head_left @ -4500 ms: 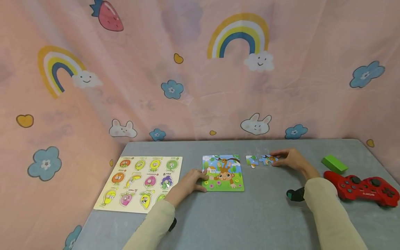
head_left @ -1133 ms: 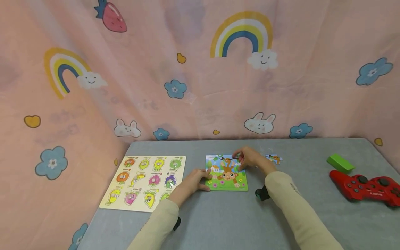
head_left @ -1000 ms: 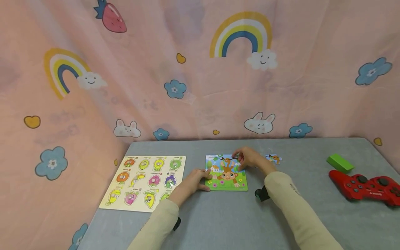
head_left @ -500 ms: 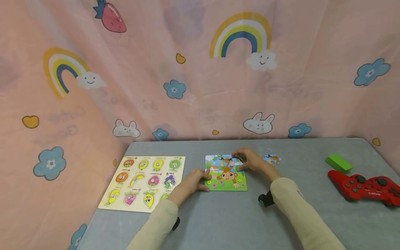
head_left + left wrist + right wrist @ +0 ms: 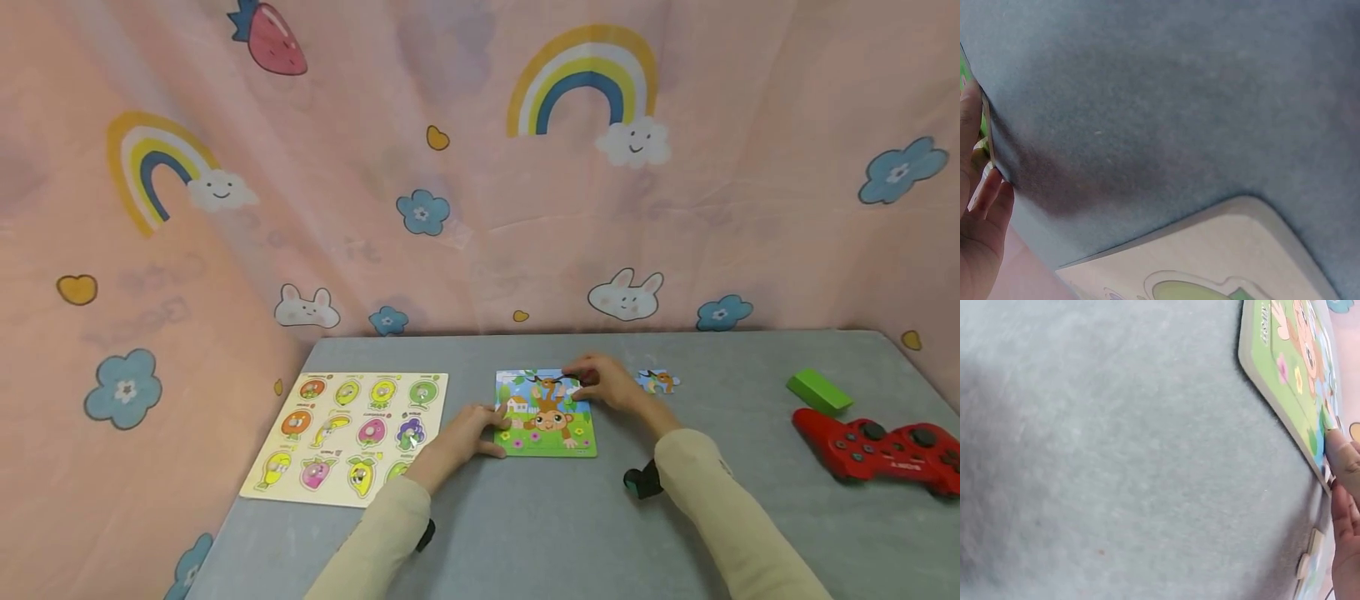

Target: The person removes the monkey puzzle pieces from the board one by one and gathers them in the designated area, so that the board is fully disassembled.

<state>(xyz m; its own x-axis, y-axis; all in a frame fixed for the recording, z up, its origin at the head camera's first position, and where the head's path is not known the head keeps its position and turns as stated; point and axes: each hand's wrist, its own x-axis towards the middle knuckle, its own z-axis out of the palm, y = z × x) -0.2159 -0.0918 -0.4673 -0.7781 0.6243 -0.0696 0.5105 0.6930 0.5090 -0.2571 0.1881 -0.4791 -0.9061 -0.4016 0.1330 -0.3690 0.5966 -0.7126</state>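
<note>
my l hand is at the l edge of the puzzle, fingers relaxed & not clenched, thumb nr the bottom l corner, a fingertip touching the pic side. my r hand is bent over the top r corner, thumb & index pinching a corner piece, mostly hidden by my fingers; can't tell if it's fully seated. the puzzle (monkey, house, flowers) lies flat on the grey table btwn my hands, nr the back edge. just r of my r hand, apart from the puzzle, there's a loose piece, pic side up. over to the l, nr my l hand, is the fruit board, flat, its lower r part behind my l sleeve. far r: a green block lying just behind a red controller, well apart from the puzzle. pink curtain w/ rainbows, bunnies & blue flowers hangs behind the table.
</note>
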